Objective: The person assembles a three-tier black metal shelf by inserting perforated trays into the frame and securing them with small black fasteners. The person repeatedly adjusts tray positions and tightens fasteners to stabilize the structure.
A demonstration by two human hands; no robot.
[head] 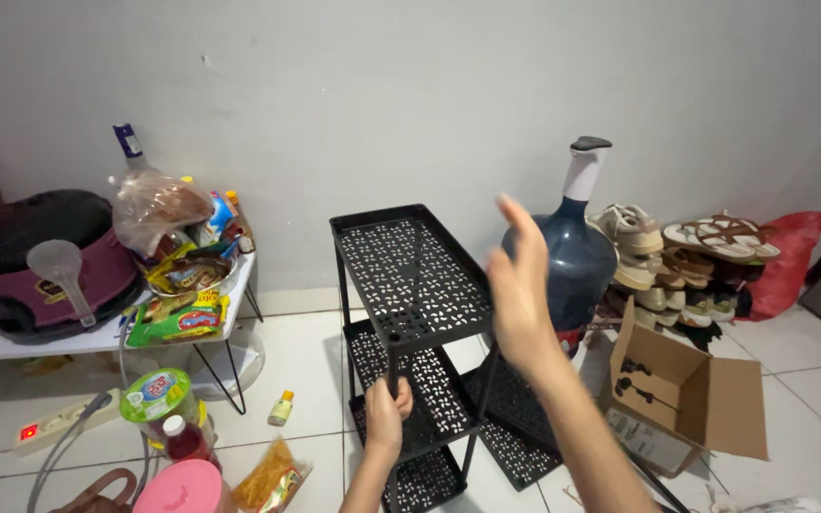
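At far left, one maroon rice cooker [35,261] is sitting on a white worktop [97,334], with a heap of snack packets [182,275] and one bottle [130,147] crowding its right edge. Below, one white power strip [54,420] and one small yellow bottle [281,408] are lying on the white tiled floor [306,361].

In the middle, one black rack [412,275] with three perforated shelves is standing on the floor, just clear of the grey wall. The left hand [385,413] is closing its grip around the rack's front post. The right hand [520,290] is hovering open beside the top shelf, fingers spread wide, holding nothing.

Further right, one blue water jug [572,256] with a pump is standing behind the hand, then a pile of sandals [686,261], one red bag [791,256] and one open cardboard box [686,389], leaving bare tiles in front.
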